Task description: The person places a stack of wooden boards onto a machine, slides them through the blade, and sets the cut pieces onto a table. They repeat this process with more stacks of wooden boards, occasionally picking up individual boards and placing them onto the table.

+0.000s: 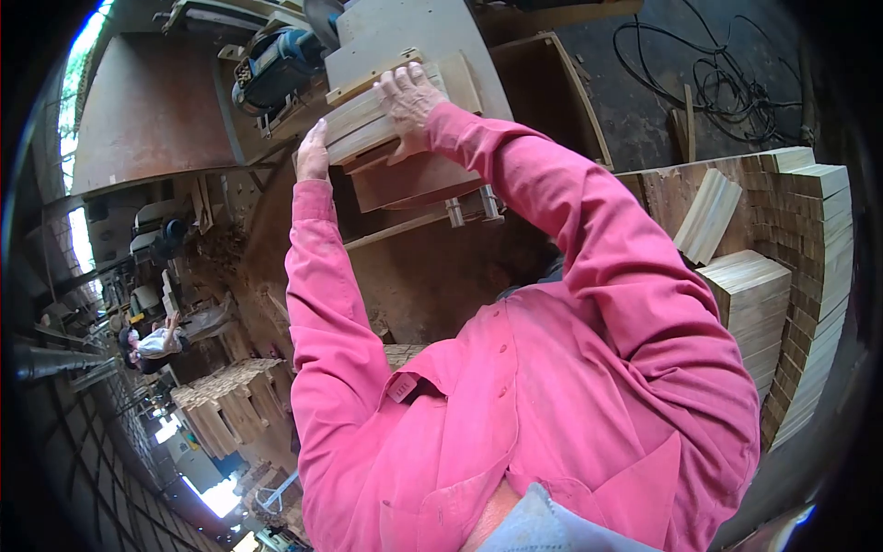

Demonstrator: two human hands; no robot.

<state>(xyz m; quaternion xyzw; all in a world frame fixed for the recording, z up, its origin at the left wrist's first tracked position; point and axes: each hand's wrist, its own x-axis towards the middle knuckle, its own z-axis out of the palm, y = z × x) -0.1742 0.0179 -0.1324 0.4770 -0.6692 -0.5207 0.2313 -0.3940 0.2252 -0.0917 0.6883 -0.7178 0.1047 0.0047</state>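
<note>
Several pale wooden strips (361, 124) lie side by side on a wooden jig at the edge of a grey machine table (418, 28). My left hand (313, 152) presses flat against the strips' left end, its fingers straight and close together. Across the right part of the strips rests my right hand (409, 103), palm down with the fingers spread and the thumb toward me. A wooden fence (372, 78) with small knobs runs along the far side of the strips. Below the jig, two metal cylinders (455, 212) stick out.
A blue motor (280, 60) sits left of the table. Stacked wooden blocks (759, 304) stand at the right, with a loose bundle (708, 216) on a board. Black cables (727, 83) coil on the floor. Another person (156, 345) is far left.
</note>
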